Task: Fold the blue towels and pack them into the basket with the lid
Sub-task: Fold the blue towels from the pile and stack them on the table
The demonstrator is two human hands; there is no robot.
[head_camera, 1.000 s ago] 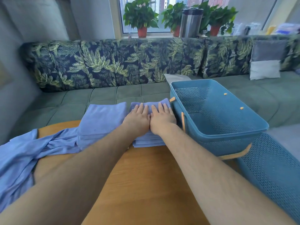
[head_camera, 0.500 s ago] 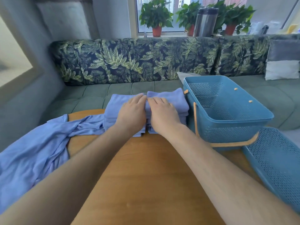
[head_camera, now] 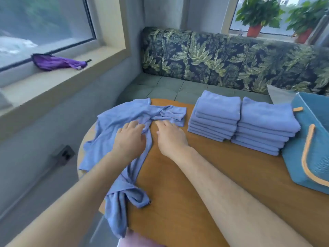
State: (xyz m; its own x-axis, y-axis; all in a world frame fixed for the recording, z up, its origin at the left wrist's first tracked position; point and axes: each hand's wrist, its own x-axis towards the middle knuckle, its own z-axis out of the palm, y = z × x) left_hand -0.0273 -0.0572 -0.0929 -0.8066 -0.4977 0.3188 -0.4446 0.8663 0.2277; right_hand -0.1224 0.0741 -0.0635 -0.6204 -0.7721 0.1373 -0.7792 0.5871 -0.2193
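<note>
- Two hands in play. The left hand (head_camera: 130, 138) lies palm-down on the loose, crumpled blue towel (head_camera: 122, 113), fingers bent into the cloth. Whether it grips or only presses, I cannot tell.
- The right hand (head_camera: 170, 138) lies low just beside it, fingers fairly straight and relaxed, tips touching the towel's twisted middle and holding nothing.
- The loose blue cloth could be one towel or two tangled together; too bunched to count. One end trails towards the person and hangs over the near-left edge of the round wooden bench (head_camera: 204, 184); another part droops off the left edge.
- There are two stacks of folded blue towels. The left stack (head_camera: 216, 113) and the right stack (head_camera: 265, 125) sit side by side, touching, along the far edge of the bench. Each is several layers deep; the exact count is hard to read.
- One teal perforated plastic basket (head_camera: 295, 157) stands at the right, its wall against the right stack and its orange handle (head_camera: 307, 157) folded down outside.
- For open room, a bare stretch of wood runs between the forearms and on towards the basket.
- Behind the bench is a green seat with a leaf-print sofa back (head_camera: 213, 56).
- One purple cloth (head_camera: 57, 62) lies on the left window sill (head_camera: 53, 81), and two potted plants (head_camera: 258, 13) stand on the far one.
</note>
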